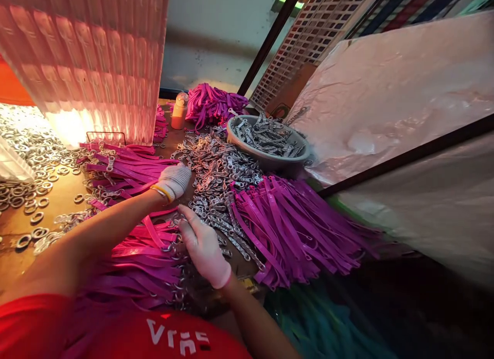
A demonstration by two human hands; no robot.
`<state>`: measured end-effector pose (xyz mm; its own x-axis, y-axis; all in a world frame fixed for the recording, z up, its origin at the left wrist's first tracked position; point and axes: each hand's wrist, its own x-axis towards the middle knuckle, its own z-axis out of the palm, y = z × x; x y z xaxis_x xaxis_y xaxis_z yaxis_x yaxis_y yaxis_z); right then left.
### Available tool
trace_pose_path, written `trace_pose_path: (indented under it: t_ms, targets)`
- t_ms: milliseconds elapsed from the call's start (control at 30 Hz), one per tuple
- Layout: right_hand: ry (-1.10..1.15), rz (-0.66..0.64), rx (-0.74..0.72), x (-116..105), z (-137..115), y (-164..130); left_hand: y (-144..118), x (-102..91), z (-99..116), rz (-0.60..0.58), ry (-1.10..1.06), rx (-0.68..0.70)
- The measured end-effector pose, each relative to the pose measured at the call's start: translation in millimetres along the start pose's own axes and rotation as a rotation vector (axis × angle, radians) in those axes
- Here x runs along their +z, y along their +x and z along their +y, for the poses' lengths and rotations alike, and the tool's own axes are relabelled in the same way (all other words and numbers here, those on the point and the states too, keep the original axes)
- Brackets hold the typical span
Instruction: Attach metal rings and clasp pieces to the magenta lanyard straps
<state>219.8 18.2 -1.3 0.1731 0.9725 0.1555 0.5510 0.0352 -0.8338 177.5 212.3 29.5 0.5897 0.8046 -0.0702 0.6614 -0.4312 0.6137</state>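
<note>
My left hand (175, 182), in a white knitted glove, is closed above the bench beside a heap of metal chain pieces (219, 160). Its fingers curl away from view, so what they hold, if anything, is hidden. Just below it, my right hand (204, 248), also gloved in white, has its fingertips together at the end of a purple strap (165, 212). More purple straps with metal rings (142, 266) lie in a bundle under my left forearm. Another bundle of purple straps (131, 166) spreads out beyond that arm.
A grey basin (247, 148) of metal pieces stands at the back, near a small bottle (179, 112). Loose metal rings (36, 217) cover the left side. A large strap pile (297, 225) lies right. A ribbed translucent panel (96, 65) stands at left, plastic sheeting (405, 91) at right.
</note>
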Motion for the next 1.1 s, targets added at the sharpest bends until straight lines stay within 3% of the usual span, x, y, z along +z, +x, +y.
trace_pose_path:
  t_ms: [133,200,300,400,567,733,833,933,1100]
  targets:
    - [0.01,0.031,-0.152,-4.8,-1.2,16.5,-65.7,-32.5,-30.0,-0.016,-0.205,-0.007]
    - [0.015,0.017,-0.199,-0.3,-5.7,22.3,-106.0,-39.5,-47.9,-0.105,-0.646,-0.136]
    - [-0.076,-0.048,-0.247,11.3,-17.3,24.4,-156.3,-34.9,-66.6,-0.131,-1.076,-0.285]
    - [-0.301,-0.123,-0.278,21.4,-30.0,20.0,-185.5,-24.0,-71.2,-0.083,-1.146,-0.306]
    - [-0.664,-0.179,-0.301,28.4,-41.0,10.1,-201.8,-16.1,-64.3,-0.072,-0.955,-0.258]
    - [-0.779,-0.143,-0.277,31.9,-43.4,6.2,-200.1,-11.0,-67.0,0.032,-0.521,0.083]
    - [-0.714,-0.164,-0.254,30.1,-48.5,5.5,-201.3,-10.7,-70.0,-0.021,-0.617,0.006]
    - [-0.682,-0.296,-0.257,25.2,-52.8,6.0,-205.9,-11.5,-72.1,-0.041,-0.75,-0.129]
    - [-0.791,-0.386,-0.28,22.8,-50.3,7.3,-210.4,-1.6,-81.5,-0.065,-0.823,-0.147]
